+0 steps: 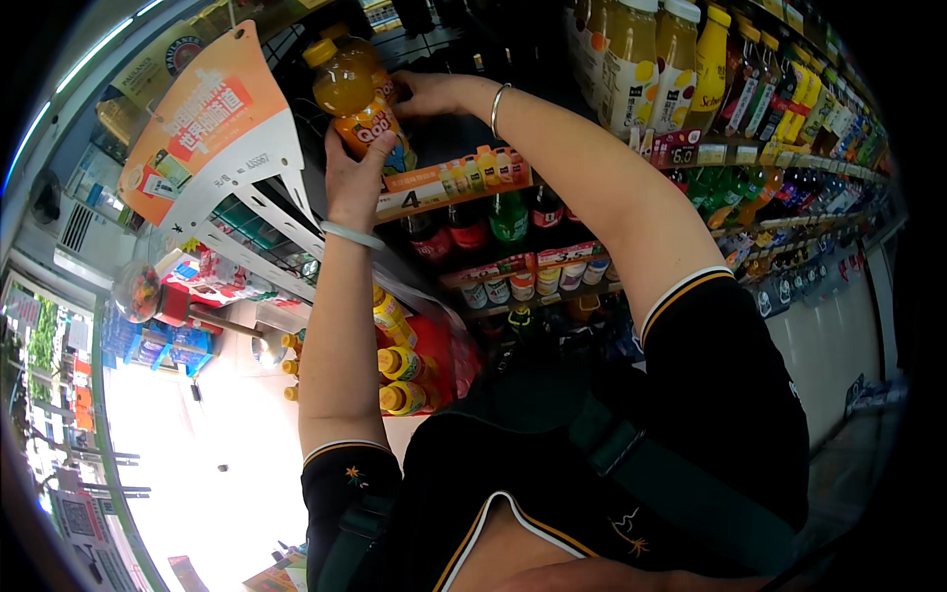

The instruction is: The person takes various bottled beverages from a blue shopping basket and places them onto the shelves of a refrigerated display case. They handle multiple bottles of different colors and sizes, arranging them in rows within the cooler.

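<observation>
My left hand point(357, 178) is closed around the lower part of an orange juice bottle point(353, 91) with a yellow cap and an orange label. The bottle is upright and slightly tilted at the front of a shelf. Right behind it stands a second juice bottle point(366, 55) of the same look, mostly hidden. My right hand point(426, 96) reaches in from the right, its fingers closed against the side of this rear bottle; the fingertips are partly hidden. Below both hands runs the shelf's price strip point(454, 185), orange with pictures of bottles.
A hanging orange and white cardboard sign point(217, 128) is close to the left of my hands. Lower shelves hold dark and green bottles point(508, 217). Tall juice bottles point(631, 74) fill the shelves at right. Yellow-capped bottles point(406, 365) stand in a red crate beside my left forearm.
</observation>
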Demonstrator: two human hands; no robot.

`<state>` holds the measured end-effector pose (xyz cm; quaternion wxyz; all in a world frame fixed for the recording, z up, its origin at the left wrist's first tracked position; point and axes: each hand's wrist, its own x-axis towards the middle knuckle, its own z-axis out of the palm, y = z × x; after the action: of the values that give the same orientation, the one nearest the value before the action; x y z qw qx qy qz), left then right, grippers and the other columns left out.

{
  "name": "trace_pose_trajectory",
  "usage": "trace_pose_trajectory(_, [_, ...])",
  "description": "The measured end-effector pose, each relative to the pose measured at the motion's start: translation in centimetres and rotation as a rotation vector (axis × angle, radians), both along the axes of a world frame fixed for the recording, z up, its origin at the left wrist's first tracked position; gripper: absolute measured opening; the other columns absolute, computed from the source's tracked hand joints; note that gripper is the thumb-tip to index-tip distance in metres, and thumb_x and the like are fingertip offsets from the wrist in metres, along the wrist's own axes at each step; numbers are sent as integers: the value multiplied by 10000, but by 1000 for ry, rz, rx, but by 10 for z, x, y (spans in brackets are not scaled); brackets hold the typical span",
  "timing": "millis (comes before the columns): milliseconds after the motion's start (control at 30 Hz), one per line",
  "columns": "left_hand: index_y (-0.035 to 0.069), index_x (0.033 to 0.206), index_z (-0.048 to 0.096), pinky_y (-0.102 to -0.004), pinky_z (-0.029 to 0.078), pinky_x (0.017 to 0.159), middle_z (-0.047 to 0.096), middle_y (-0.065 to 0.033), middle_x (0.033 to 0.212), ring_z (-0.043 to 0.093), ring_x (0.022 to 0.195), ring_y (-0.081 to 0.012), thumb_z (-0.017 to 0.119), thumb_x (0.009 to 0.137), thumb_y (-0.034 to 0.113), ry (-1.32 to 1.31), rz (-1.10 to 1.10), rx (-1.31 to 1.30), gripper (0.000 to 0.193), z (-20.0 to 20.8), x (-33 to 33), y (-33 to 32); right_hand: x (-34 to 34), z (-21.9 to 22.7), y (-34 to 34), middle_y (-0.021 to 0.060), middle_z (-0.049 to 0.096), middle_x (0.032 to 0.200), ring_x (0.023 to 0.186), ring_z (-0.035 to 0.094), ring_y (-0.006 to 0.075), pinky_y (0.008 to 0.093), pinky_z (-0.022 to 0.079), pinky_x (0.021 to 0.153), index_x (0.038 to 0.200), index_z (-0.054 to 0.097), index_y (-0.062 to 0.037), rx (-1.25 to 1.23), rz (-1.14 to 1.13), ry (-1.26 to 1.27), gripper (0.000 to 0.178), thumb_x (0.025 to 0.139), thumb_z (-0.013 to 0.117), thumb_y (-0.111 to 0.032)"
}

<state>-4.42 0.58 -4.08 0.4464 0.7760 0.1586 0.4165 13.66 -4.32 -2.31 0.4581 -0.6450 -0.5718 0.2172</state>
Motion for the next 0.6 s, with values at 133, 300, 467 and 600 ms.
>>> trace_pose_trajectory(133, [8, 1259, 340, -303, 379, 899, 491, -145, 1162, 484, 1066, -228, 686, 742, 334, 63, 65, 54, 702, -1, 4, -8, -4, 5, -43, 127, 522, 1089, 950, 538, 190, 296, 482, 772, 1272, 350, -9, 111, -204, -48, 615, 801, 616, -301])
trace_pose_trajectory(300, [-2, 1256, 329, -310, 325, 942, 451, -150, 1210, 438, 1106, -229, 631, 800, 318, 68, 118, 116, 634, -7, 1, -5, -32, 15, -140, 57, 553, 968, 899, 541, 116, 234, 463, 735, 1153, 492, -45, 266, -144, -55, 362, 871, 517, -270])
trace_pose_trajectory(467, [-1, 1238, 317, -319, 359, 929, 432, -140, 1237, 440, 1103, -217, 626, 813, 268, -89, -30, 48, 591, -22, 9, 10, -61, -7, -291, 48, 569, 946, 854, 521, 104, 250, 433, 746, 1108, 487, -26, 92, -99, 108, 305, 874, 519, -220])
trace_pose_trajectory(600, [-15, 1256, 293, -336, 361, 933, 404, -156, 1256, 437, 1102, -222, 607, 824, 217, -151, -89, -27, 582, -12, 14, -5, -70, -63, -407, 70, 560, 1014, 917, 517, 107, 252, 429, 785, 1122, 480, -13, -51, -481, 398, 291, 883, 505, -176])
